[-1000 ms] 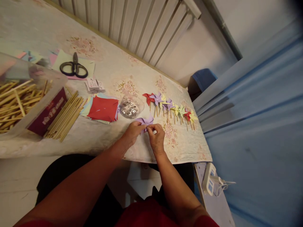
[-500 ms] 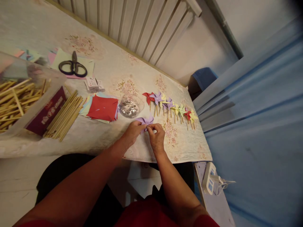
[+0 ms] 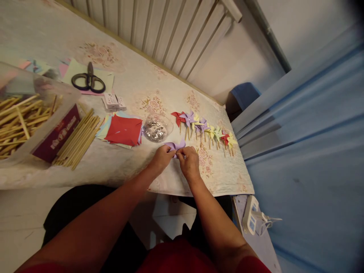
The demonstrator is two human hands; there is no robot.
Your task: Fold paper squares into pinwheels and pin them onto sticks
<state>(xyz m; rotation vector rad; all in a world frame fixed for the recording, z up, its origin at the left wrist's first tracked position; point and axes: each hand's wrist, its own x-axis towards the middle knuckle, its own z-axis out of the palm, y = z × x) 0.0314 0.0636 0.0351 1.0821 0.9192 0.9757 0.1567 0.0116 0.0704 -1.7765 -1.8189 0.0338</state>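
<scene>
A purple paper pinwheel [image 3: 178, 145] with curled blades is held between my two hands, above the near edge of the table. My left hand [image 3: 162, 157] pinches it from the left. Fingers of my right hand [image 3: 188, 161] are closed at its middle; whether they also hold a pin is too small to tell. Just beyond the hands stands a clear round dish [image 3: 156, 129] of small shiny metal pins. To the right lies a row of finished pinwheels [image 3: 202, 125] on sticks, in red, purple, yellow and green.
Left of the dish lies a stack of coloured paper squares [image 3: 124, 130], red on top. Farther left are thin wooden sticks [image 3: 76, 142], a clear bin [image 3: 66, 94] of more sticks, small boxes [image 3: 110, 101] and scissors [image 3: 90, 81]. A power strip [image 3: 250, 216] sits at lower right.
Both hands stay together at the purple pinwheel, with only slight finger movement. My right hand has turned a little over it, covering more of its lower part.
</scene>
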